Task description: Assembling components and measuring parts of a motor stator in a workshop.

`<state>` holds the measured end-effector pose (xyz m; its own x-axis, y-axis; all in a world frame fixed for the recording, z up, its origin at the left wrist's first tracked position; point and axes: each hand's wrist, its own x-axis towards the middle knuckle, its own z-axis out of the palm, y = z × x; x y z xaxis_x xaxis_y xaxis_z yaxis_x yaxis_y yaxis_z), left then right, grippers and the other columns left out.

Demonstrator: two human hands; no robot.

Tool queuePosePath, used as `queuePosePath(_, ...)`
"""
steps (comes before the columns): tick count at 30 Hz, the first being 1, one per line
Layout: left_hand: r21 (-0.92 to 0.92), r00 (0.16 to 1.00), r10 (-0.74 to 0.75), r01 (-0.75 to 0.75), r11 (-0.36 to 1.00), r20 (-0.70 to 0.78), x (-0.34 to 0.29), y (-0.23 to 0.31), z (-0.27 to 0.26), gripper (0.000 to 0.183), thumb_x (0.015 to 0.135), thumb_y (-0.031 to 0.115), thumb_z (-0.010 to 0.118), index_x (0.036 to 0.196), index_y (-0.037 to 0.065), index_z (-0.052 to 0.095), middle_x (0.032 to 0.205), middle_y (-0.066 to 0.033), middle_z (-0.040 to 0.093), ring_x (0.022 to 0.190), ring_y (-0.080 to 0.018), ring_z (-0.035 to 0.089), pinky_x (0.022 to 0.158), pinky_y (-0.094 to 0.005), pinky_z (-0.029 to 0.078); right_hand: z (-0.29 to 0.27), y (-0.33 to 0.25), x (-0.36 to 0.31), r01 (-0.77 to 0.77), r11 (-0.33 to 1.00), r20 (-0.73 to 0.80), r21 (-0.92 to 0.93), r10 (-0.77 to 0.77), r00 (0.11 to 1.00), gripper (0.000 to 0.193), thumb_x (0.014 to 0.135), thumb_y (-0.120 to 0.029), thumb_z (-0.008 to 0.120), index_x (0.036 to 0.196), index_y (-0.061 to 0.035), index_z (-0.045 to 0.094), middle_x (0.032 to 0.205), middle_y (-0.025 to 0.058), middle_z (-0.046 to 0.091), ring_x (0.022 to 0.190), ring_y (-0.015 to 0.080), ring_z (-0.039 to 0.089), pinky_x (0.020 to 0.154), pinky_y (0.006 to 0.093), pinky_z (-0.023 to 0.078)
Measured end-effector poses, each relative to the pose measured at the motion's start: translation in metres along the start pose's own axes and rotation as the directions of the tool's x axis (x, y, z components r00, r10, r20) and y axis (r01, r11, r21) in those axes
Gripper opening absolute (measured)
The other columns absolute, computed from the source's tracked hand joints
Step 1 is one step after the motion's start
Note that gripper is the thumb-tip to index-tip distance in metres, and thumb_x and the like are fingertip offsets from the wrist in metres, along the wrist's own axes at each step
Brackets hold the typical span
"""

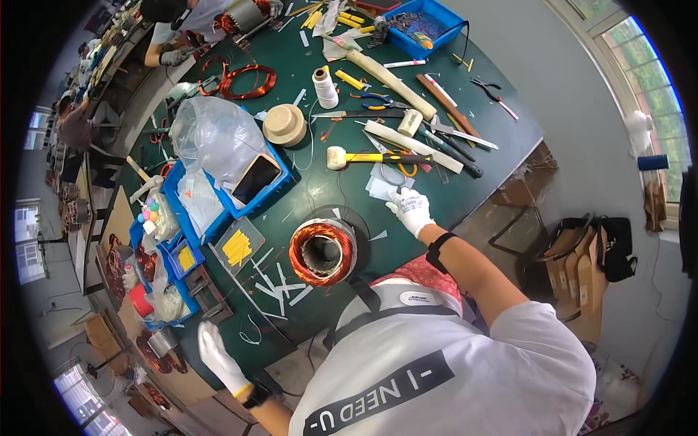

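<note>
A motor stator (349, 251) with orange-red copper windings stands on the green table in front of me. To its left, beyond the table's near edge, my left hand (220, 357) in a white glove is open, fingers stretched out and nothing in it. My right hand (411, 211), also gloved in white, is right of the stator, fingers partly bent and apart. Its fingertips are close to some white paper sheets (381, 186) and scissors with orange handles (411, 171); I see nothing held. A mallet (378, 158) with a yellow and black handle lies just beyond.
Blue bins (285, 176) at left hold plastic bags and a phone (256, 179). White strips (273, 291) and yellow strips (237, 248) lie left of the stator. Farther back are a thread spool (325, 89), pliers (378, 100) and copper coils (249, 81). A co-worker (190, 22) handles another stator at far left.
</note>
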<state>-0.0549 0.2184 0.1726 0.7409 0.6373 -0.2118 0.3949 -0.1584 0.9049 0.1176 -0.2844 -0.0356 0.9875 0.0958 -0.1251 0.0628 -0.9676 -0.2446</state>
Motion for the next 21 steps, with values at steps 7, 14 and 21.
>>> queuePosePath(7,0.041,0.967,-0.249,0.247,0.968,0.05,-0.038,-0.076,-0.019,0.053,0.104,0.035,0.051,0.139,-0.004,0.048,0.136,-0.0201,0.057,0.127,-0.0285,0.055,0.111,-0.0398,0.038,0.03,0.012,0.0,-0.067,0.994,-0.187,0.085,0.082,0.979,0.01,0.092,-0.022,0.059,0.097,-0.0149,0.065,0.084,0.0115,0.065,0.073,0.0323,0.067,0.063,0.048,0.051)
queuePosePath(14,0.491,0.784,-0.157,-0.207,0.846,0.6,-0.055,-0.085,0.077,0.029,0.1,0.019,0.055,0.108,-0.003,0.071,0.097,-0.012,0.073,0.089,-0.0162,0.067,0.082,-0.0308,0.052,-0.007,0.047,-0.166,0.307,0.903,0.306,0.302,-0.397,0.865,0.017,0.092,-0.028,0.057,0.098,-0.0145,0.065,0.086,0.0108,0.065,0.082,0.0326,0.065,0.071,0.0461,0.052)
queuePosePath(21,-0.211,-0.325,-0.495,-0.938,0.274,0.806,-0.081,-0.23,-0.015,0.022,0.093,0.013,0.059,0.106,0.001,0.071,0.097,-0.0157,0.073,0.087,-0.0303,0.07,0.077,-0.0381,0.055,-0.055,0.224,-0.559,-0.036,0.771,0.772,-0.636,0.636,-0.022,0.047,0.089,-0.051,0.064,0.127,-0.0237,0.069,0.135,0.0038,0.064,0.119,0.0295,0.062,0.087,0.0636,0.048)
